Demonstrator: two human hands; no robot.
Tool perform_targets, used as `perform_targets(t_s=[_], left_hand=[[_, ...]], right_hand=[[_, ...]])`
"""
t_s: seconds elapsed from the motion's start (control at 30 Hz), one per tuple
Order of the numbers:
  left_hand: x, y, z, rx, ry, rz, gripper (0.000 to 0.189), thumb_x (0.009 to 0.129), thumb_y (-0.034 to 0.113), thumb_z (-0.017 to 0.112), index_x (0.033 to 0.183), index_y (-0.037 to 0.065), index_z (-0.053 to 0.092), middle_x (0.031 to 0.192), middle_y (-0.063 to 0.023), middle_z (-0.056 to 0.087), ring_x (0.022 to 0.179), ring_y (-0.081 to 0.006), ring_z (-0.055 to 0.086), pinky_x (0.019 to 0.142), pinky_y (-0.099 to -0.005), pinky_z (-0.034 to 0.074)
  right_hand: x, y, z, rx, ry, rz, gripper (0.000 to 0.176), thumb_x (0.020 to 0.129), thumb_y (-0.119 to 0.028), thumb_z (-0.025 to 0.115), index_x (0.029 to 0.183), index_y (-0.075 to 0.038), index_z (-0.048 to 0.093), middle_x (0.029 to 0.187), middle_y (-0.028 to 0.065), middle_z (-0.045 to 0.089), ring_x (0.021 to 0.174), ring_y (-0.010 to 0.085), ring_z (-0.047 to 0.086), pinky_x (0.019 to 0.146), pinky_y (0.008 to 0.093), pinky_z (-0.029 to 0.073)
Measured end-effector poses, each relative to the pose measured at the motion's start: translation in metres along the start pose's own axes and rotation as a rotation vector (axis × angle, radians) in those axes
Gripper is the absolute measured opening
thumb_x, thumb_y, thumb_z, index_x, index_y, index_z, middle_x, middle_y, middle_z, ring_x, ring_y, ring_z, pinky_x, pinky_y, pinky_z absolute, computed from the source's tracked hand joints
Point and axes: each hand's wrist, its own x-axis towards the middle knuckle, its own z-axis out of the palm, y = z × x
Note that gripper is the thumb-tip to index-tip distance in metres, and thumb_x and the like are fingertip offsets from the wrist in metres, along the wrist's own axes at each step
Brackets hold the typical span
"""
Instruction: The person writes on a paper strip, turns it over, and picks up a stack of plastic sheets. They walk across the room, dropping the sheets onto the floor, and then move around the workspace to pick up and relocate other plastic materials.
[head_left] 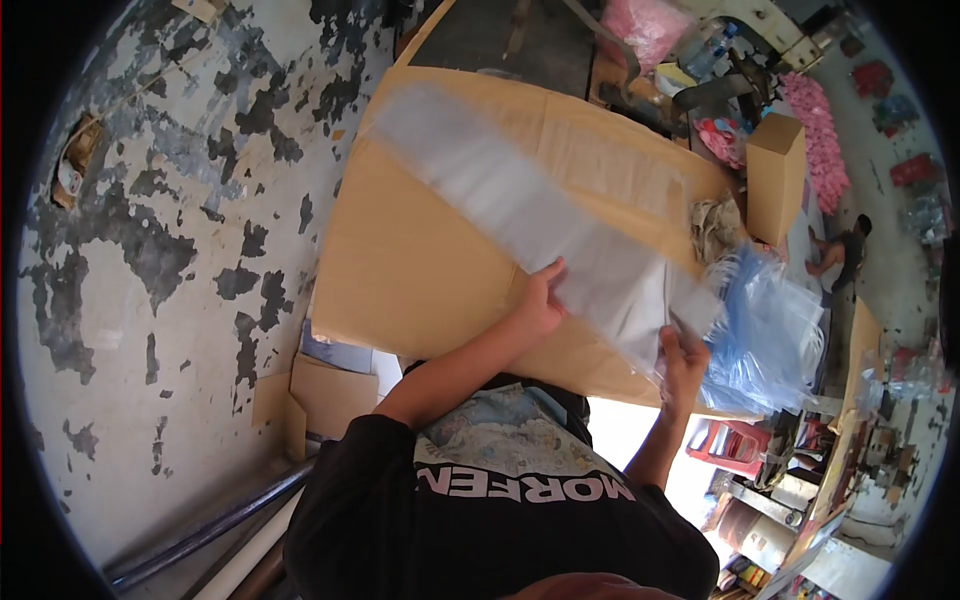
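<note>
A long translucent plastic sheet (490, 185) stretches diagonally over the cardboard-covered table (400, 250), its far end smeared by motion. My left hand (543, 300) pinches the sheet's near edge around its middle, thumb and fingertips at the plastic. Around the other end, my right hand (684, 360) is closed on the sheet, which is creased there. A heap of clear bluish plastic bags (765, 330) lies just right of my right hand.
Behind the bags are a crumpled brown cloth or paper (716, 228) and an upright cardboard box (775, 175). A peeling wall (160, 280) runs along the left. A red plastic stool or crate (730, 447) is low at right. A person (848, 255) sits farther off.
</note>
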Motion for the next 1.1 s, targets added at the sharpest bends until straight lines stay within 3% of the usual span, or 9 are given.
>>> perform_targets(t_s=[0.13,0.17,0.23,0.4,0.43,0.6,0.7,0.97,1.1], left_hand=[[-0.017,0.023,0.016,-0.064,-0.047,0.116,0.040,0.082,0.022,0.061,0.116,0.004,0.048,0.112,-0.0148,0.053,0.109,-0.0348,0.049,0.095,-0.0512,0.041],[-0.003,0.027,0.002,-0.062,-0.128,0.141,0.042,0.083,0.025,0.059,0.116,0.002,0.049,0.116,-0.0156,0.052,0.112,-0.0352,0.047,0.097,-0.0506,0.039],[0.005,0.041,-0.006,-0.026,-0.202,0.230,0.050,0.083,0.027,0.060,0.122,0.001,0.044,0.117,-0.0169,0.051,0.114,-0.0355,0.046,0.098,-0.0525,0.037],[-0.008,0.069,0.007,0.104,0.047,0.330,0.047,0.087,0.025,0.056,0.125,0.002,0.041,0.122,-0.0160,0.048,0.114,-0.0357,0.045,0.096,-0.0553,0.037],[0.011,0.077,-0.008,0.137,-0.016,0.316,0.045,0.087,0.025,0.055,0.124,0.002,0.042,0.122,-0.0156,0.048,0.114,-0.0346,0.046,0.096,-0.0539,0.038],[0.039,0.082,-0.022,0.265,-0.070,0.311,0.040,0.089,0.023,0.054,0.123,0.003,0.045,0.121,-0.0144,0.049,0.112,-0.0308,0.048,0.094,-0.0493,0.041],[0.043,0.089,-0.018,0.252,0.049,0.302,0.040,0.089,0.022,0.053,0.123,0.002,0.045,0.121,-0.0142,0.050,0.111,-0.0290,0.049,0.094,-0.0475,0.041],[0.052,0.191,-0.005,0.470,-0.109,0.543,0.042,0.087,0.021,0.058,0.121,0.001,0.046,0.119,-0.0124,0.052,0.108,-0.0285,0.051,0.093,-0.0442,0.044],[0.080,0.235,-0.028,0.437,0.009,0.525,0.038,0.085,0.012,0.060,0.120,0.001,0.047,0.116,-0.0106,0.054,0.104,-0.0262,0.054,0.092,-0.0394,0.046]], right_hand=[[-0.009,-0.020,-0.031,0.025,0.000,0.001,0.030,0.080,-0.012,0.066,0.103,0.007,0.060,0.063,-0.0074,0.048,0.050,0.0017,0.034,0.045,0.0187,0.023],[-0.014,-0.034,-0.031,0.062,0.074,-0.010,0.019,0.077,-0.012,0.067,0.086,0.004,0.064,0.059,-0.0034,0.051,0.051,0.0039,0.041,0.047,0.0197,0.027],[-0.022,-0.046,-0.049,-0.013,0.076,0.031,0.017,0.076,-0.011,0.066,0.084,0.004,0.065,0.056,-0.0028,0.050,0.050,0.0043,0.039,0.046,0.0206,0.026],[-0.042,-0.044,-0.087,0.125,0.098,0.096,0.013,0.077,-0.006,0.064,0.086,0.004,0.065,0.056,-0.0034,0.049,0.049,0.0048,0.037,0.046,0.0217,0.025],[-0.046,-0.026,-0.104,0.152,0.015,0.080,0.022,0.078,-0.005,0.063,0.097,0.005,0.063,0.058,-0.0036,0.050,0.049,0.0042,0.037,0.046,0.0209,0.026],[-0.058,-0.030,-0.098,0.211,0.084,0.137,0.019,0.078,-0.006,0.064,0.094,0.004,0.064,0.057,-0.0040,0.049,0.049,0.0038,0.038,0.046,0.0204,0.026],[-0.061,-0.017,-0.104,0.220,0.087,0.168,0.018,0.078,-0.008,0.065,0.092,0.004,0.064,0.057,-0.0043,0.049,0.049,0.0037,0.038,0.046,0.0201,0.026],[-0.055,0.013,-0.124,0.105,0.018,0.225,0.015,0.077,-0.009,0.066,0.087,0.002,0.065,0.058,-0.0040,0.051,0.049,0.0036,0.038,0.047,0.0204,0.027],[-0.039,0.005,-0.121,0.099,0.010,0.215,0.009,0.076,-0.008,0.065,0.081,0.000,0.064,0.058,-0.0037,0.051,0.048,0.0037,0.037,0.046,0.0209,0.027]])
